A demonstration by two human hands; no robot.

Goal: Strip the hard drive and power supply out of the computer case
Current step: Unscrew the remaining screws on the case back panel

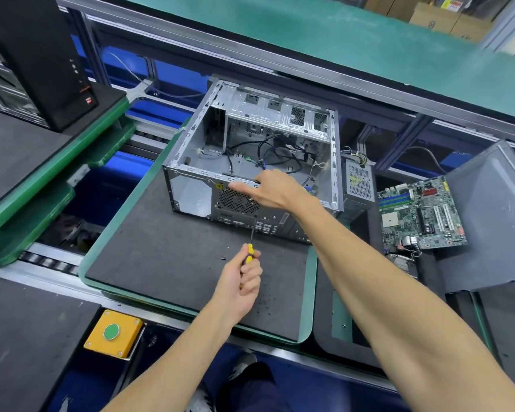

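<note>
The case (250,162) sits open side up on a dark foam mat (167,263) with a green rim, on the counter. It's bare silvery sheet metal, boxy, with punched slots along the edges and a drive cage across the far end. Inside it's mostly hollow: just a tangle of black cables (277,156) lying on the floor panel. The near face has a round honeycomb fan grille (238,200) with a yellow warning sticker above it, plus a big rectangular cutout to the left of that.

The right hand (275,190) reaches over the near top edge of the case, thumb pressed flat along the rim and fingers curled inside over it. The left hand (243,281) is wrapped around the yellow and black handle of a screwdriver (252,236), whose thin shaft points up at the near face, tip right below the grille.

A small black screw (223,258) and some dark specks lie loose on the mat. Just to the right of the case stands a grey perforated metal box (359,181) with coloured wires coming out the top, probably the power supply. Further right is a green motherboard (422,212) lying flat, and a grey side panel (494,215) tilted up beside it. A yellow box with a green button (112,332) sits near left, by the conveyor rail. A black tower (39,55) stands far left, and a green-topped shelf (324,34) runs overhead behind.
</note>
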